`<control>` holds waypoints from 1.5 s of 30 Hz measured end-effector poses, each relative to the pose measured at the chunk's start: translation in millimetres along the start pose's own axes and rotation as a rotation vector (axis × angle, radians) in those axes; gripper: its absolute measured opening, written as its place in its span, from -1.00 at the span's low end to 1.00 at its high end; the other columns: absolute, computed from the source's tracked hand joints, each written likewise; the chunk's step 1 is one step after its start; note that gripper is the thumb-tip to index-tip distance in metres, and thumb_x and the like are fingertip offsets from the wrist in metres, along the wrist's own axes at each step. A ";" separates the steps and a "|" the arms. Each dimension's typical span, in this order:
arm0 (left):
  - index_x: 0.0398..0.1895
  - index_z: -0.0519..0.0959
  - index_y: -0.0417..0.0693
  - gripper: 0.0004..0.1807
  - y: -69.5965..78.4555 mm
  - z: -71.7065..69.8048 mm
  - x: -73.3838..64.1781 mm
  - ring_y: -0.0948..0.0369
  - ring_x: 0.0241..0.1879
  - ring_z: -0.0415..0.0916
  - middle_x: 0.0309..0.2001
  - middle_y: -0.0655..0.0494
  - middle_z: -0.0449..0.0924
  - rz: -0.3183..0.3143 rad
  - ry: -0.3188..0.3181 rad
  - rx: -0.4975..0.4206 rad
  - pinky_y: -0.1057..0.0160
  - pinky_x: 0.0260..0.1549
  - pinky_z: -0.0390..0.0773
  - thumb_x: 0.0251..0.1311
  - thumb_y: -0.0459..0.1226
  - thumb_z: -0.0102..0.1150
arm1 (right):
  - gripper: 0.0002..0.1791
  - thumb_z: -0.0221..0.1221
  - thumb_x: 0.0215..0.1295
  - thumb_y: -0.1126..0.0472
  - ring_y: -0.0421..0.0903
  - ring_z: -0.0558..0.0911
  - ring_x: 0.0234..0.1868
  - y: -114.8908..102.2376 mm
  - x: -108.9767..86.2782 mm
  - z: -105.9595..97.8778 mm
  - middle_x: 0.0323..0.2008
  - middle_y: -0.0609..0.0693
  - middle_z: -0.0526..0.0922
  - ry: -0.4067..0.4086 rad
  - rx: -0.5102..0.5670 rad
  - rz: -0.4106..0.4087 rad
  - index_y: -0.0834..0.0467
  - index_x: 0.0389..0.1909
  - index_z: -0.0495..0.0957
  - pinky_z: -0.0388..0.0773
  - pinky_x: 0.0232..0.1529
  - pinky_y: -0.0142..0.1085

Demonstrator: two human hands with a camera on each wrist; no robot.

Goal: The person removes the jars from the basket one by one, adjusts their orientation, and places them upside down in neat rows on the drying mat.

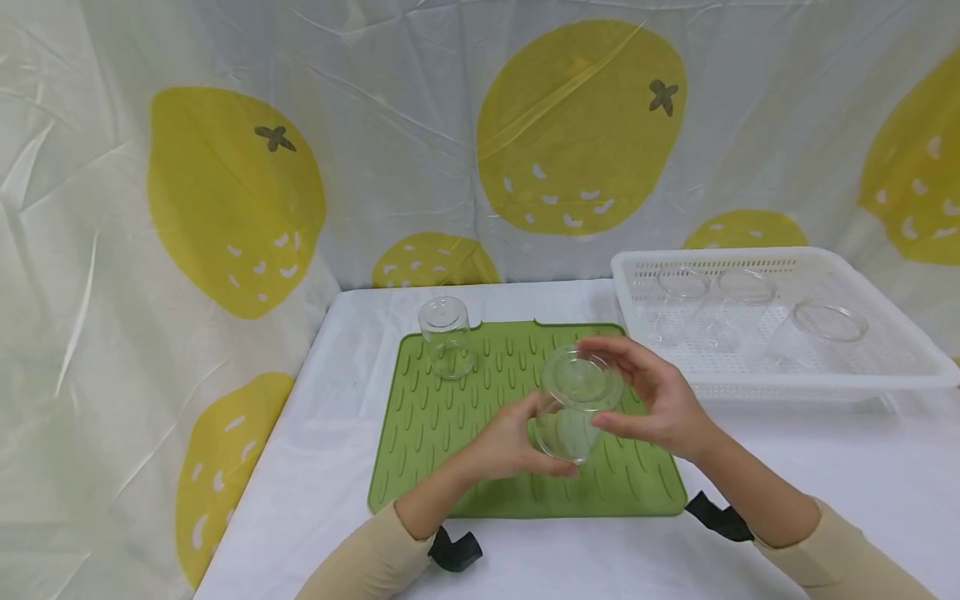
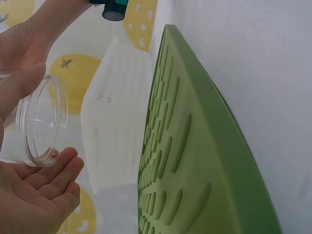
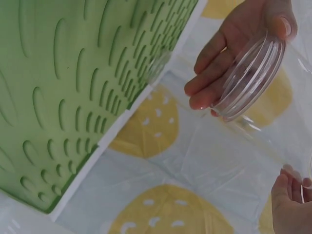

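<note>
Both hands hold a clear glass cup (image 1: pixel 568 429) above the green ridged mat (image 1: pixel 487 492). The cup is tilted, its base upward and its mouth toward the mat. My left hand (image 1: pixel 502 442) grips the lower part near the rim, thumb on one side and fingers on the other. Higher up, my right hand (image 1: pixel 656 396) holds the cup by its base, between thumb and fingers. In the left wrist view the ridged rim (image 2: pixel 51 119) of the cup faces the mat. A second clear glass cup (image 1: pixel 448 337) stands upside down on the mat's back left.
To the right stands a white perforated basket (image 1: pixel 780 379) with clear cups inside, among them a larger one (image 1: pixel 828 323). A white cloth (image 1: pixel 300 500) covers the table. Behind hangs a lemon-patterned curtain (image 1: pixel 405 150). Black straps (image 1: pixel 456 552) show beside the forearms.
</note>
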State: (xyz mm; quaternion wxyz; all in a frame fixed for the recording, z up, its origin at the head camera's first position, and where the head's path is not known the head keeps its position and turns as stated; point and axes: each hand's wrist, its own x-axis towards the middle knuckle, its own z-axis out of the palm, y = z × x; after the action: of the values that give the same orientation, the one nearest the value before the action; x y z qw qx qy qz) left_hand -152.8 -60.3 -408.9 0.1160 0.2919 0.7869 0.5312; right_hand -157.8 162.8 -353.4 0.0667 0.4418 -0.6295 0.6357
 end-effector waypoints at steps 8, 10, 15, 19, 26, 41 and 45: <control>0.36 0.33 0.18 -0.04 -1.0 1.3 0.8 0.27 0.17 0.39 0.20 0.32 0.47 -0.016 0.007 0.027 0.15 0.13 0.41 -0.20 -0.23 0.61 | -0.20 0.30 -0.13 0.66 -0.07 0.41 0.29 2.7 -1.8 1.4 0.21 0.17 0.46 -0.002 -0.032 0.011 0.54 0.25 0.26 0.30 0.28 -0.36; 0.38 0.32 0.19 -0.03 -1.7 1.3 0.7 0.28 0.18 0.38 0.21 0.32 0.46 -0.019 0.004 0.033 0.14 0.13 0.41 -0.20 -0.22 0.61 | -0.20 0.30 -0.14 0.66 -0.07 0.41 0.28 3.1 -2.3 1.7 0.21 0.16 0.47 -0.003 -0.045 0.022 0.53 0.25 0.27 0.31 0.27 -0.36; 0.40 0.29 0.21 0.00 -3.8 0.9 -0.2 0.29 0.18 0.38 0.22 0.32 0.45 -0.010 -0.005 0.031 0.15 0.14 0.40 -0.20 -0.22 0.61 | -0.20 0.31 -0.18 0.68 -0.08 0.43 0.26 3.6 -1.7 3.7 0.18 0.18 0.48 -0.001 -0.065 0.023 0.55 0.22 0.29 0.34 0.25 -0.36; 0.41 0.27 0.22 0.02 -4.8 -0.7 -2.2 0.28 0.19 0.37 0.24 0.31 0.44 0.002 -0.006 0.037 0.13 0.16 0.39 -0.21 -0.22 0.62 | -0.20 0.32 -0.20 0.68 -0.08 0.45 0.25 4.4 0.6 6.2 0.16 0.19 0.49 -0.002 -0.074 0.013 0.55 0.20 0.30 0.36 0.23 -0.35; 0.46 0.23 0.21 0.06 -8.9 -5.5 -10.7 0.24 0.29 0.29 0.31 0.29 0.37 -0.097 0.004 0.122 0.05 0.23 0.33 -0.18 -0.11 0.61 | -0.23 0.35 -0.15 0.64 -0.10 0.46 0.22 5.2 7.3 8.2 0.15 0.14 0.52 0.033 -0.125 0.028 0.48 0.21 0.36 0.38 0.20 -0.37; 0.50 0.11 -0.20 0.17 -41.7 -56.6 -71.1 0.00 0.44 0.05 0.48 -0.06 0.10 -0.189 0.003 0.450 -0.03 0.36 0.11 -0.12 0.04 0.54 | -0.24 0.37 -0.07 0.60 -0.20 0.47 0.18 15.2 21.5 8.8 0.17 0.11 0.52 0.124 -0.204 0.176 0.36 0.25 0.40 0.37 0.17 -0.47; 0.51 0.04 -0.25 0.30 -53.1 -72.6 -88.9 -0.01 0.49 -0.10 0.52 -0.12 -0.03 -0.231 0.003 0.533 -0.04 0.38 0.03 -0.22 0.12 0.56 | -0.25 0.38 -0.04 0.56 -0.22 0.47 0.19 20.1 25.6 7.5 0.19 0.19 0.50 0.130 -0.208 0.209 0.35 0.27 0.39 0.36 0.18 -0.47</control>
State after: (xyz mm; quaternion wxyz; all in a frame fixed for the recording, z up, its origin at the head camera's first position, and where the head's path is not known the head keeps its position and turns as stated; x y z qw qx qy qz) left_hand -135.1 -182.0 -438.5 0.0938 0.2197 0.9270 0.2892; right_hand -182.5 140.3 -353.1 0.0863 0.3223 -0.7290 0.5977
